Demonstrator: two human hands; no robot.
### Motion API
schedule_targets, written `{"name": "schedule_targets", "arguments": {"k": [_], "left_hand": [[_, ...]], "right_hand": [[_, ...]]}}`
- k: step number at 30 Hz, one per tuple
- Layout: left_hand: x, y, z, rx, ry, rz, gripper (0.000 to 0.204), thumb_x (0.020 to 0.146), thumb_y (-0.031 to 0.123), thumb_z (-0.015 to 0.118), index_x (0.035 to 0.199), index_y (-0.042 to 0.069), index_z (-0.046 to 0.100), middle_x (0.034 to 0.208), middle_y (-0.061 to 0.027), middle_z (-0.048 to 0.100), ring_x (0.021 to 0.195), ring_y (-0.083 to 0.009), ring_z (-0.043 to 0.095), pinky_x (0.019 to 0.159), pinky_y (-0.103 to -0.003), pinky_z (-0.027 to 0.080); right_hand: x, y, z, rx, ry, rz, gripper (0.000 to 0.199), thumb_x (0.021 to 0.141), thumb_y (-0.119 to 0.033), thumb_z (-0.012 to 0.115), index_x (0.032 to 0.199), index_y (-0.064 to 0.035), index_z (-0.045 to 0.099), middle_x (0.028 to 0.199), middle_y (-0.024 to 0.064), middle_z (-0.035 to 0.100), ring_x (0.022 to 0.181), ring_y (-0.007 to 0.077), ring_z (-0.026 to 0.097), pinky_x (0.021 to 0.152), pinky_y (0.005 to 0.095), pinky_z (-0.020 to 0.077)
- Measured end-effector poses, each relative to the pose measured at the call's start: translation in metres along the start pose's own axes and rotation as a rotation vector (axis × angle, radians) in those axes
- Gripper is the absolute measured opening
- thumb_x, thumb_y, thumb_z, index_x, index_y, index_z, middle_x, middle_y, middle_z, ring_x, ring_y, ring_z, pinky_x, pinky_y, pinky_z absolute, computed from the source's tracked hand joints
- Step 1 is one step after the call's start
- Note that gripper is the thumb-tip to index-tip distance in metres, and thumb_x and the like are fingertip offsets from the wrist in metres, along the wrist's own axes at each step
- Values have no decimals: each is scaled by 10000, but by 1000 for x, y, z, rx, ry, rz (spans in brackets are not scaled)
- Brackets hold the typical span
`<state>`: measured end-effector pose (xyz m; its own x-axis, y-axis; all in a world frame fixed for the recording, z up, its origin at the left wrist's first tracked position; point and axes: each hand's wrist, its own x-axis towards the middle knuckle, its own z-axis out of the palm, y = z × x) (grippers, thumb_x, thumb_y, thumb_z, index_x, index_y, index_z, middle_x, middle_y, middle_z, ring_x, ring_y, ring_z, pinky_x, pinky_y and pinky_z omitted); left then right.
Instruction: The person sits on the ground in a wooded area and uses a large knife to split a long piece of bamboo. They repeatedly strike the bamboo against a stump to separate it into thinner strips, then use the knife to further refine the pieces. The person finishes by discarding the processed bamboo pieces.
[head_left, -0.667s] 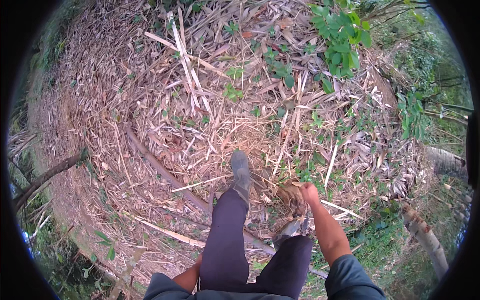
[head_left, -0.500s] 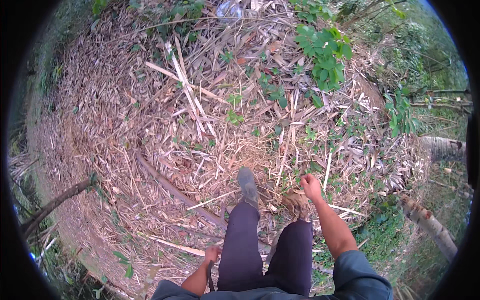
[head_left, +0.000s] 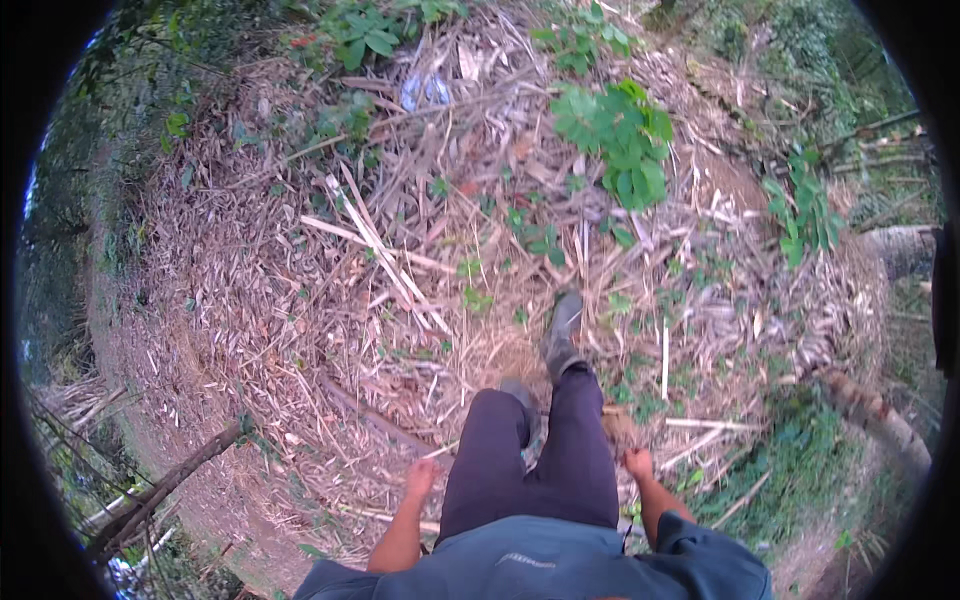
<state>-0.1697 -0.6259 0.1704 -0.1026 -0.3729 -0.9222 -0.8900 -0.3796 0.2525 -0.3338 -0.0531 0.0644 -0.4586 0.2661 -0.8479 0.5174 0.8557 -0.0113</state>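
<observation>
My left hand [head_left: 422,477] hangs beside my left thigh, its fingers loosely curled, with nothing visible in it. On the other side, my right hand [head_left: 637,463] is low beside my right thigh, fingers bent in and nothing showing between them. Both forearms are bare below dark teal sleeves. Between the hands are my dark trouser legs [head_left: 487,450]. My right boot [head_left: 563,325] is ahead on the dry leaf litter [head_left: 300,300]; the left boot [head_left: 522,400] is behind it, partly hidden by the knee.
Pale split strips [head_left: 380,245] lie crossed ahead. A leafy green plant [head_left: 625,145] grows ahead to the right, and crumpled clear plastic [head_left: 425,92] lies farther off. A dark branch [head_left: 175,480] juts in from the left. A pale log [head_left: 875,420] lies at the right.
My right boot has come forward past the left one. My right hand has swung back toward my thigh, while my left hand has moved forward. The ground view has shifted slightly.
</observation>
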Motion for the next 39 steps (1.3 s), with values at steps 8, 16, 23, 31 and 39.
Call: {"name": "schedule_targets", "arguments": {"k": [8,16,23,31,39], "left_hand": [[122,167,34,465,241,385,280,950,243,644,1045,-15,697,954,-143,744,895,-237,714,827,-355,548],[274,433,30,572,112,607,240,946,185,646,1093,0,688,967,-138,739,870,-215,697,799,-339,537],[482,659,34,870,146,729,306,895,265,606,1032,12,708,1024,-218,728,1013,-386,689,930,-457,530],[646,829,45,1261,405,1154,701,859,273,596,1515,123,397,1532,-191,444,1320,-420,515,1120,-570,388],[585,863,52,1231,-41,776,539,929,442,613,1125,-61,608,1096,-309,672,1023,-453,651,932,-517,500]], "right_hand": [[12,-122,-59,776,-73,140,155,994,-186,614,943,-39,621,811,110,735,633,163,690,526,278,519],[-9,-202,-86,796,4,189,160,989,-188,628,960,-31,623,797,113,725,643,174,687,568,297,527],[-75,-275,-57,594,45,314,176,986,-168,617,879,-28,610,701,54,657,605,146,629,565,286,480],[-129,-390,-70,517,-184,478,109,984,-125,591,957,-26,626,787,22,641,674,99,575,605,274,476],[-117,-448,-99,594,-90,521,146,993,-179,592,1040,-47,633,896,66,726,758,157,687,633,303,525]]}}
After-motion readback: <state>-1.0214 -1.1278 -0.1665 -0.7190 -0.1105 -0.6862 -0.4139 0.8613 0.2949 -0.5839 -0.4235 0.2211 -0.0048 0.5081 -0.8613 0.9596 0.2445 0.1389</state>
